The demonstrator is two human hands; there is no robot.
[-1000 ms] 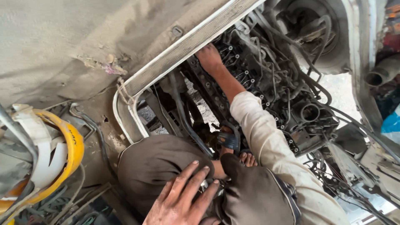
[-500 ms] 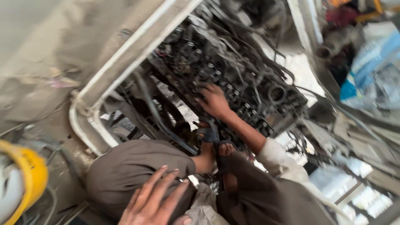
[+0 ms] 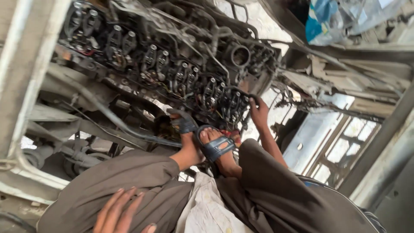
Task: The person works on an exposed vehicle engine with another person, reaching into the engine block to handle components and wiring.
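An exposed engine [image 3: 172, 69], black with oil and topped by a row of rocker arms and hoses, fills the upper middle of the view, sitting inside a pale metal frame [image 3: 26, 64]. Below it the person sits with knees drawn up in brown trousers [image 3: 276, 190], a light shirt between them, and both feet in dark blue sandals [image 3: 213, 146] braced near the engine's lower edge. The right hand [image 3: 258, 113] reaches out to the engine's near end; its fingers curl over a dark edge there, gripping the engine itself and holding nothing loose. The left hand [image 3: 118, 211] lies open and relaxed, fingers spread flat on the left knee, empty, well apart from the engine.
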